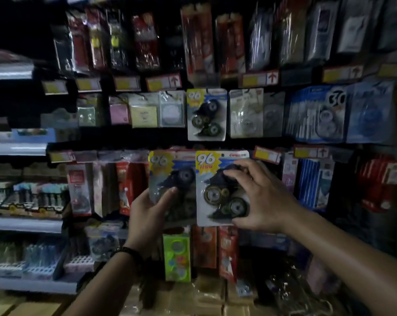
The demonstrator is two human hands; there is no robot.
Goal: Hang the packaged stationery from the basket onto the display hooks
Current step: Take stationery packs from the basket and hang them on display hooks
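The left hand is gripping one correction-tape blister pack from below, thumb on its front. The right hand is clutching a second pack alongside, fingers curled over it.

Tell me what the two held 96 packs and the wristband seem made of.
Right 96 pack: glossy printed card under a clear plastic blister, judging by the glare. Left 96 pack: same look, blurrier. Wristband: dark, matte, perhaps beads or cord; too dim to tell.
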